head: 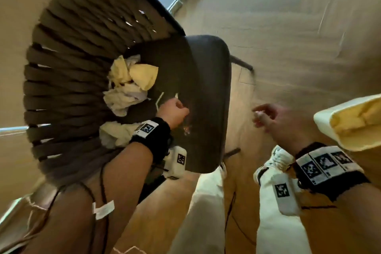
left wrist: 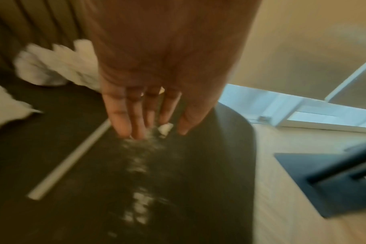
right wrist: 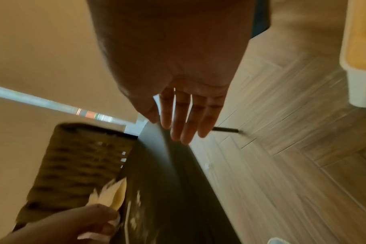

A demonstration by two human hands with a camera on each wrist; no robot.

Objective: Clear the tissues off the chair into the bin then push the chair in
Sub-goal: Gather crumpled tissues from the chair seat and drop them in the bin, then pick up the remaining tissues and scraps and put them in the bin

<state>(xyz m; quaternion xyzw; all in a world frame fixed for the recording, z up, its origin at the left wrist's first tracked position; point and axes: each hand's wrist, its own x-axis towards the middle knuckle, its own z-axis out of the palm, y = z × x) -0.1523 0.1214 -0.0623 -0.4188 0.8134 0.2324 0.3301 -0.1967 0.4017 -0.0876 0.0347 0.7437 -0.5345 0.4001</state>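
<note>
Reaching left hand (head: 173, 109), fingers straight, for a scrap (left wrist: 165, 128) on the chair (head: 206, 78), near tissues (head: 127, 84) heaped mid-left against its back. Holding right hand (head: 266, 115) spread, empty, likely free for the bin (head: 325, 122) at right.

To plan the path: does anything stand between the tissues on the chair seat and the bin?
Nothing visible does. The tissues lie by the backrest on the seat; the bin stands on floor past the seat's front edge. Only the right hand is between.

Dark chair (head: 206, 89), brown woven back (head: 72, 58); white-and-yellow tissues (head: 127, 80); cream bin (head: 324, 118).
</note>
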